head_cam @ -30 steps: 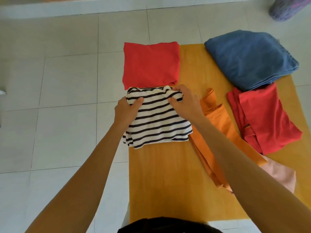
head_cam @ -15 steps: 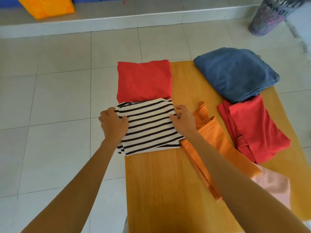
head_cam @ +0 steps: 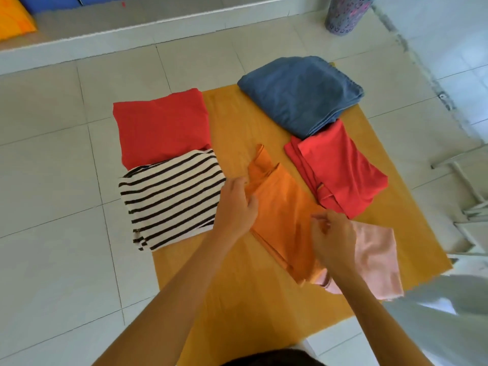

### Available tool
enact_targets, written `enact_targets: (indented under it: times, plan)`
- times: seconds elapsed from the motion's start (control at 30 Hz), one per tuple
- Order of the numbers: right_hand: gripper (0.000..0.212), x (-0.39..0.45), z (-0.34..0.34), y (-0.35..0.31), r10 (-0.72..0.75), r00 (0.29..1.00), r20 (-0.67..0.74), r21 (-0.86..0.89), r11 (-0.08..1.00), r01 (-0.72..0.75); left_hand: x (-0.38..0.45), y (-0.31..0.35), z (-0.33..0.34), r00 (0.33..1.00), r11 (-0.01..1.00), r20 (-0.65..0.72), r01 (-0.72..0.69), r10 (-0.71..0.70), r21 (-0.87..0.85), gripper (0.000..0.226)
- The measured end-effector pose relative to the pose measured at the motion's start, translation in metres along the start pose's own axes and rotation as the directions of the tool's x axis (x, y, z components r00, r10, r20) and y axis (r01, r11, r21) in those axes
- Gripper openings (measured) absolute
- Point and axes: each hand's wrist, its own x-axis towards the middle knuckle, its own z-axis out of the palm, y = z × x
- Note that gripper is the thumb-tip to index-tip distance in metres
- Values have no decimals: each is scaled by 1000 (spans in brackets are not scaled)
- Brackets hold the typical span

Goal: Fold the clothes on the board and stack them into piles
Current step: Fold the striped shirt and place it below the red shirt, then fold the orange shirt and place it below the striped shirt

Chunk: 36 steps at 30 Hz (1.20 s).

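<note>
Two hands are on the orange cloth [head_cam: 284, 215], which lies in the middle of the board [head_cam: 232, 122]; its long axis runs from far-left to near-right. The left hand [head_cam: 236, 207] pinches its left edge, and the right hand [head_cam: 334, 239] pinches its right edge beside a pink cloth [head_cam: 375, 260].

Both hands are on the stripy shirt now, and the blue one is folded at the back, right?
Not quite. The head view shows the left hand and right hand on the orange garment, not the striped shirt. The blue garment is folded at the back.
</note>
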Motion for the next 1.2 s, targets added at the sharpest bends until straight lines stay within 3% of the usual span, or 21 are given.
enact_targets:
  times: [0.07, 0.13, 0.2, 0.3, 0.37, 0.47, 0.63, 0.7, 0.87, 1.0, 1.2]
  plan:
    - [11, -2, -13, 29, 28, 998, -48, -51, 998, -30, 5, 9, 19, 991, 998, 124, 38, -44, 51, 53]
    - [13, -8, -20, 45, 99, 994, -54, -44, 994, -101, 8, 15, 35, 983, 980, 161, 60, -91, 191, 59]
    - [38, -14, -21, 52, 265, 964, -10, -27, 964, -265, 11, 18, 42, 987, 941, 114, 70, -114, 332, 65]
    - [69, -13, -21, 59, 409, 912, 40, -93, 910, -404, 17, 19, 44, 959, 925, 136, 193, -248, 326, 74]
    - [64, -3, -24, 63, 423, 900, 107, -108, 905, -412, 18, 18, 45, 930, 923, 200, 243, -309, 299, 81]
    - [45, 12, -31, 59, 334, 914, 228, -67, 942, -328, 14, 18, 44, 893, 928, 264, 323, -364, 188, 82]
    - [22, 27, -40, 35, 102, 958, 268, 12, 994, -110, 2, 18, 39, 849, 906, 329, 418, -414, 63, 35]
    - [20, 28, -43, 21, 57, 955, 292, 98, 991, -89, -5, 15, 36, 844, 890, 309, 456, -439, 17, 38]
    - [30, 27, -39, -8, 80, 924, 373, 326, 921, -212, -38, 7, 14, 847, 847, 219, 516, -484, -127, 45]
    - [31, 31, -32, -25, 15, 914, 406, 379, 907, -183, -76, -4, -8, 829, 800, 144, 560, -541, -216, 60]
    - [35, 27, -8, -55, -125, 866, 484, 385, 919, -82, -126, -34, -36, 718, 636, 67, 653, -693, -413, 75]
